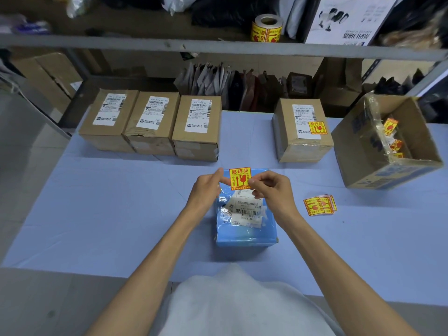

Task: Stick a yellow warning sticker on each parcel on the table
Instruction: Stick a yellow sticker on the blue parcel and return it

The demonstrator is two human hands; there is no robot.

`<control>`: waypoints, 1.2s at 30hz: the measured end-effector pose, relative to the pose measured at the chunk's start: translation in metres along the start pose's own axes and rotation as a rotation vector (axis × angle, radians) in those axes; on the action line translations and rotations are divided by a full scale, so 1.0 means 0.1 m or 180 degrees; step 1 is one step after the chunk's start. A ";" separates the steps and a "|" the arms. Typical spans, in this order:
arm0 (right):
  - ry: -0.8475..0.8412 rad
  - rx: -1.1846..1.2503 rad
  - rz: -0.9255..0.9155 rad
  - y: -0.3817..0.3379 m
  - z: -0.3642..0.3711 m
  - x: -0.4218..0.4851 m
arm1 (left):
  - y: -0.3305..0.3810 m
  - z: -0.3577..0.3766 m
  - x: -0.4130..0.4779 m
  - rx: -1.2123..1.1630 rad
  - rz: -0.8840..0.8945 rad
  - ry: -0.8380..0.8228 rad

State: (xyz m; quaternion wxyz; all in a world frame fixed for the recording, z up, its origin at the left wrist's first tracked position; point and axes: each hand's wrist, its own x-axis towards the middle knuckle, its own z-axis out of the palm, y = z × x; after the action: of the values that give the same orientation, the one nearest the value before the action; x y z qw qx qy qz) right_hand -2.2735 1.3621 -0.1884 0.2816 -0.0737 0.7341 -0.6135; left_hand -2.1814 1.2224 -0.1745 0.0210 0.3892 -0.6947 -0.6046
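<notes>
A yellow warning sticker (pixel 240 178) is held up between both hands above a blue parcel (pixel 246 230) in the middle of the table. My left hand (pixel 206 189) pinches its left edge and my right hand (pixel 271 187) pinches its lower right corner. The blue parcel carries a crumpled white shipping label. Three brown parcels (pixel 110 123) (pixel 151 123) (pixel 197 128) stand in a row at the back left, each with a white label and no yellow sticker. A fourth brown parcel (pixel 301 133) at the back right bears a yellow sticker beside its label.
A small pile of loose yellow stickers (pixel 320 205) lies on the table right of the blue parcel. An open cardboard box (pixel 388 144) with sticker scraps stands at the far right. A sticker roll (pixel 266 28) sits on the shelf above.
</notes>
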 end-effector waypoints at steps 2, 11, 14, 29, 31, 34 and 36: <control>0.0084 -0.0016 0.0008 0.03 0.03 0.00 | -0.01 0.05 0.01 -0.0026 -0.0058 0.0093; 0.0598 0.0183 -0.0253 0.12 0.17 -0.13 | 0.04 0.03 0.09 0.0700 0.0362 0.0222; 0.0940 0.0325 -0.0280 0.11 0.10 -0.12 | 0.03 -0.02 0.16 0.0544 0.0253 0.0368; 0.0545 0.0173 0.0062 0.15 0.01 -0.12 | -0.17 0.11 0.04 0.0512 0.0450 0.0294; 0.0511 0.0166 0.0057 0.13 -0.01 -0.13 | -0.18 0.18 0.06 0.0416 0.0376 0.0221; 0.0452 0.0149 0.0053 0.11 -0.05 -0.14 | -0.22 0.26 0.08 0.0311 0.0335 0.0009; 0.0403 0.0115 0.0078 0.10 -0.11 -0.14 | -0.24 0.33 0.08 0.0244 0.0423 -0.0070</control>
State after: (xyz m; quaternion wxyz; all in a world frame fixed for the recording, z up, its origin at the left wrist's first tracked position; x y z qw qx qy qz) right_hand -2.2648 1.3799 -0.1927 0.2433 -0.0206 0.7401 -0.6266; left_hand -2.1915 1.2460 -0.2072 0.0385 0.3360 -0.7418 -0.5791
